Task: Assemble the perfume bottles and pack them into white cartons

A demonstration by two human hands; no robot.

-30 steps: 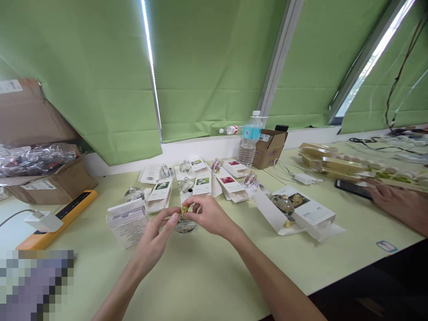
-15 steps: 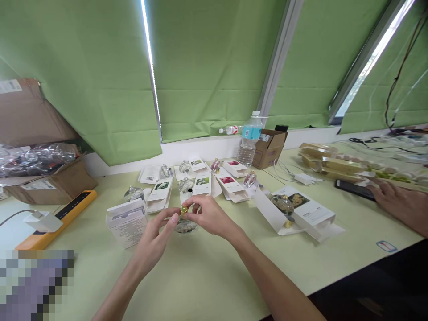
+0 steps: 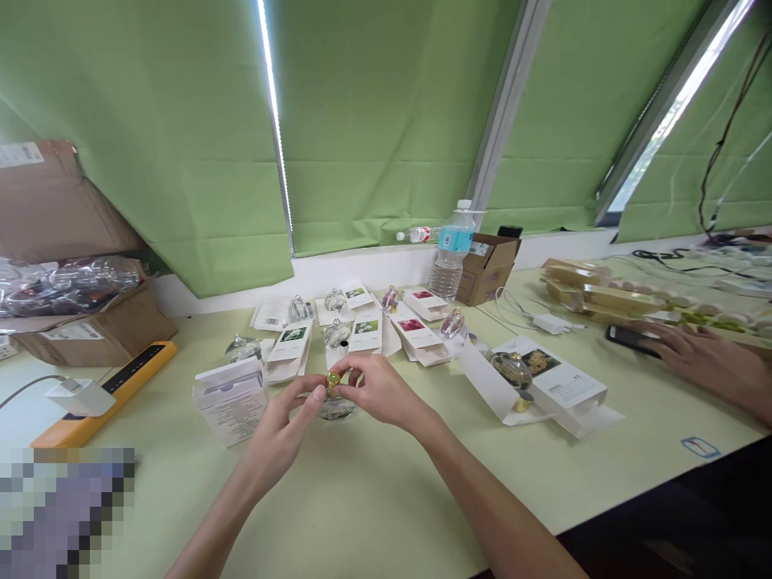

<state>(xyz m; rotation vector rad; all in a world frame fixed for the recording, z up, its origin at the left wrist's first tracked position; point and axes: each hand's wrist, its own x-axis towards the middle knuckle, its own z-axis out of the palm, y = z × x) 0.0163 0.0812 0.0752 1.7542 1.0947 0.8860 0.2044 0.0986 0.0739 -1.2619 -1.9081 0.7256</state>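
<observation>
— Right hand (image 3: 381, 392), at the centre of the head view: what is between its fingers?
— A gold cap (image 3: 333, 379), pinched by thumb and forefinger. Just below those fingertips a rounded glass bottle (image 3: 336, 411) rests on the pale green desk (image 3: 386, 498). The fingers partly hide where cap and bottle meet.
— And the left hand (image 3: 281, 426)?
— It faces the right across the bottle, thumb and forefinger slightly parted beside the cap. Whether they grip or merely touch, I cannot tell.
— What stands nearest the left hand?
— An upright white carton (image 3: 232, 406), just to its left, printed with small text. Farther left of that hand lies an orange power strip (image 3: 105, 394) with a white charger (image 3: 81, 396) at it.
— Beyond the hands?
— White boxes pictured with green and pink plants, among them one pink-flowered box (image 3: 412, 326), and more glass bottles. Farther past the right hand, a large water bottle (image 3: 449, 261) stands before a small cardboard box (image 3: 487, 269).
— To the right hand's right?
— A flat box with a yellow-flower picture (image 3: 560, 382), a glass bottle with dark contents (image 3: 510, 370) beside it. Well apart, another person's hand (image 3: 703, 362) rests at a dark phone (image 3: 632, 341).
</observation>
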